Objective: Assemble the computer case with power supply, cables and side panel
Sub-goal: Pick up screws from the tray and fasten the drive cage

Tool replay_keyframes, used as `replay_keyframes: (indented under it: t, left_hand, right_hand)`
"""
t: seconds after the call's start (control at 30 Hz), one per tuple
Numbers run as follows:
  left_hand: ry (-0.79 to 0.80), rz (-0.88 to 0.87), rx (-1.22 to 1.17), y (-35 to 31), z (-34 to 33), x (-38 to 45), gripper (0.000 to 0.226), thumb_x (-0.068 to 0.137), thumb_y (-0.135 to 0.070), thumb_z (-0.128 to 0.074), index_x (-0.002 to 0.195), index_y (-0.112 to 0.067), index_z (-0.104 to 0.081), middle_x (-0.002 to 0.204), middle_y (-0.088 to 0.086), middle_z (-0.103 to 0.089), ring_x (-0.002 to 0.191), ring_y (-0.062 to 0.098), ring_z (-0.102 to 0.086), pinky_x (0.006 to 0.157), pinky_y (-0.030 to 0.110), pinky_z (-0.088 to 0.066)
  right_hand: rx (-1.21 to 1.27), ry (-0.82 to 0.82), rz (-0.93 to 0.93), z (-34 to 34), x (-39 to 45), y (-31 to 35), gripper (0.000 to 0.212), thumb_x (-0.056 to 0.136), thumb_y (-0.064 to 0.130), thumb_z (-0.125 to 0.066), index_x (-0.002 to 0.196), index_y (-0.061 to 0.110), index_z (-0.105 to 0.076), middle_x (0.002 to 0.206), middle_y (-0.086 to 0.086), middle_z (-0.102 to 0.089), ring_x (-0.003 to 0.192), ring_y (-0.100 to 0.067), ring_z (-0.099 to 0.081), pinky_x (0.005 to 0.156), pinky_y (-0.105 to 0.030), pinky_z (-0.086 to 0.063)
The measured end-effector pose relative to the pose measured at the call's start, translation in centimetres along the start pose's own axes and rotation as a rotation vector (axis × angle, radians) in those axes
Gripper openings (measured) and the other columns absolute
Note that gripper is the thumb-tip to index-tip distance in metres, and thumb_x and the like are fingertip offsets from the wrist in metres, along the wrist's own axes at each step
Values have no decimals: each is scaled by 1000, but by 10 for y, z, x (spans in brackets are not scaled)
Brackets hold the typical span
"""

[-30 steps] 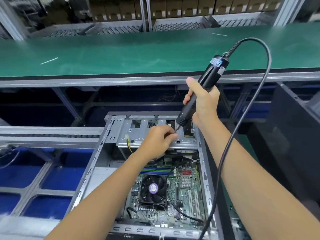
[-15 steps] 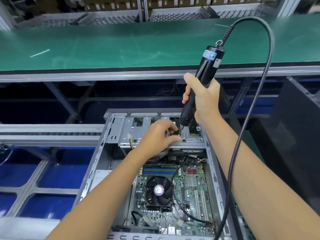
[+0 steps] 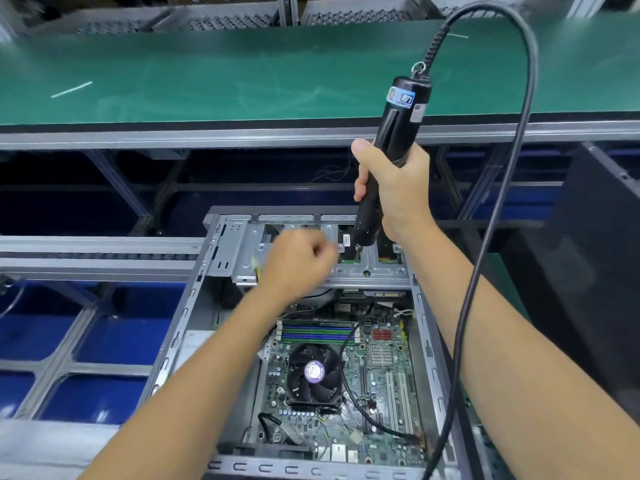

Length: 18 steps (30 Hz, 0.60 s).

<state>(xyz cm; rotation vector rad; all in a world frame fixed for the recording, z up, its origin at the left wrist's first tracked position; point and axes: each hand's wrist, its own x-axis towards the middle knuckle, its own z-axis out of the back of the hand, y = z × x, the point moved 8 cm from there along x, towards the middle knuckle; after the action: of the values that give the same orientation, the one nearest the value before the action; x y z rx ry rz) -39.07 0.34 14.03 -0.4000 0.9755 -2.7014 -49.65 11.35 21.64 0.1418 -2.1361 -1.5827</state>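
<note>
The right hand [image 3: 398,188] is gripping the electric screwdriver [image 3: 388,161], its tip standing on the drive bracket [image 3: 367,271] at the far edge of the open computer case [image 3: 194,327]. The left hand [image 3: 298,268], blurred, is hovering just beside, fingers curled, seemingly holding nothing.

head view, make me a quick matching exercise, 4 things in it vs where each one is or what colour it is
Things:
1. electric screwdriver
2. cpu fan
3. conveyor belt
4. left hand

Places or colours:
a. green, beyond the case
b. gripped in the right hand
c. on the motherboard, black blades
d. curled over the metal bracket

Pairs: 1-b, 2-c, 3-a, 4-d
</note>
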Motion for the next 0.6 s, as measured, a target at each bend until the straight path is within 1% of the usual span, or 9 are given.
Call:
replay_keyframes:
  t: [0.03,0.07,0.13,0.2,0.27,0.33,0.43,0.6]
  left_hand:
    - [-69,40,7,11,9,14,34,91,-25,-55,60,-11,-51,51,-4,-46,52,16,-43,55,31,-39]
    - [-99,41,27,18,13,25,29,92,-24,-55,67,-11,-54,59,-4,-51,61,18,-47,59,33,-39]
    - [-84,-49,104,20,10,40,17,93,-22,-57,78,-14,-56,76,-4,-54,78,18,-48,68,33,-40]
    - [-46,-127,150,20,-2,44,4,90,-19,-60,89,-15,-60,90,-2,-57,89,19,-47,78,34,-41]
    - [-56,-164,180,21,-12,42,10,89,-16,-61,99,-14,-62,100,1,-57,95,21,-47,84,37,-41]
    - [-82,-191,200,22,-15,41,12,89,-14,-62,100,-13,-63,103,3,-56,98,22,-46,87,36,-40]
    - [-82,-213,182,23,-16,40,8,89,-12,-62,96,-12,-65,104,3,-54,100,22,-44,88,35,-39]
    - [-96,-221,187,24,-17,42,8,89,-13,-62,95,-13,-66,104,2,-52,100,19,-42,88,33,-39]
  right_hand:
    - [2,1,4,-1,0,0,21,86,19,-72,75,14,-55,54,0,-54,44,-18,-50,48,-30,-47]
    - [6,2,8,-2,0,0,20,86,18,-72,76,14,-55,54,1,-54,44,-18,-50,48,-30,-47]
    - [5,6,12,-5,-1,-2,20,86,18,-72,77,14,-55,54,1,-55,44,-18,-50,49,-30,-48]
    - [-1,1,10,-6,-1,-5,21,86,20,-72,77,13,-55,54,1,-55,44,-18,-50,49,-30,-47]
    - [1,-15,12,-5,0,-8,22,85,21,-73,76,12,-54,54,1,-55,44,-19,-50,48,-30,-46]
    - [6,-32,21,-4,4,-9,23,84,21,-73,75,12,-53,54,0,-55,43,-20,-49,48,-30,-46]
    - [12,-63,28,-3,9,-12,23,84,20,-73,76,12,-53,54,0,-54,43,-20,-49,48,-30,-45]
    - [10,-81,42,-10,17,-15,23,85,19,-73,76,12,-53,54,0,-54,43,-21,-50,49,-31,-46]
